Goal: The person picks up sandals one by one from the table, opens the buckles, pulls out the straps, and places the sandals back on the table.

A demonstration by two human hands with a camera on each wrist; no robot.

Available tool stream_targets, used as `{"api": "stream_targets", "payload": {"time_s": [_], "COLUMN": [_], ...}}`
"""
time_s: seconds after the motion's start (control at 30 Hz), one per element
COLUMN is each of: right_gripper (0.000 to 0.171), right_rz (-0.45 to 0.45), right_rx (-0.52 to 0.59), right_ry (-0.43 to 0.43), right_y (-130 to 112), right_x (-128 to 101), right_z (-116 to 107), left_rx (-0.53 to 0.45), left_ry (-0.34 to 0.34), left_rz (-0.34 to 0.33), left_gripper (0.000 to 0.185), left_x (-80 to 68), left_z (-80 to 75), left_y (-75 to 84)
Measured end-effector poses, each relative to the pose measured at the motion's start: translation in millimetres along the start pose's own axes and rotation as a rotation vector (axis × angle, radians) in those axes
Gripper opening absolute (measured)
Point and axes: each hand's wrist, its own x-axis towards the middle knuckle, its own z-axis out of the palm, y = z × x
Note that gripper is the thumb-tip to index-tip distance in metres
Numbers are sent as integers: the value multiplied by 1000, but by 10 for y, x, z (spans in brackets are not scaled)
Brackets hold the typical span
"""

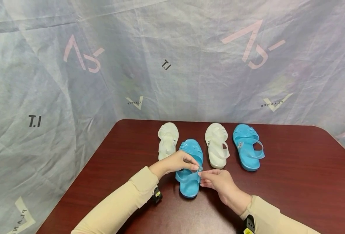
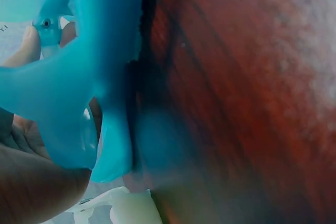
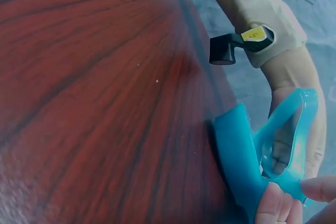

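Note:
A blue jelly sandal (image 1: 189, 189) lies on the table in front of me, its toe pointing away. My left hand (image 1: 176, 161) reaches over it from the left and pinches the side of the sandal by a small clear buckle (image 1: 200, 169). From the right, my right hand (image 1: 220, 182) pinches the ankle strap (image 1: 185, 176) just below the buckle. The left wrist view shows the blue strap (image 2: 50, 85) close up, with fingertips around its fastening. In the right wrist view, right-hand fingers (image 3: 278, 203) touch the sandal (image 3: 236, 150) while the left hand lies behind it.
Two whitish sandals, one at left (image 1: 172, 130) and one at right (image 1: 216, 155), lie beyond the hands. A second blue sandal (image 1: 248, 157) is farther right, its strap sticking out. The dark red table (image 1: 301, 169) ends against a grey printed cloth (image 1: 190, 81).

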Motion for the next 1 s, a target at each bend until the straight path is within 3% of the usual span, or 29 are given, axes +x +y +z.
{"api": "stream_targets", "payload": {"time_s": [0.17, 0.43, 1.0], "right_gripper": [27, 29, 18], "right_rz": [3, -5, -22], "right_rx": [5, 3, -17], "right_ry": [-1, -79, -128], "right_y": [35, 92, 25], "right_x": [-34, -79, -19], "right_z": [-11, -40, -70], "left_rx": [-8, 1, 10], "left_ry": [13, 15, 8], "left_rz": [-13, -27, -32], "left_gripper": [18, 18, 18], "left_x": [10, 13, -13], "left_z": [13, 17, 15], "left_y": [-9, -16, 0]}}
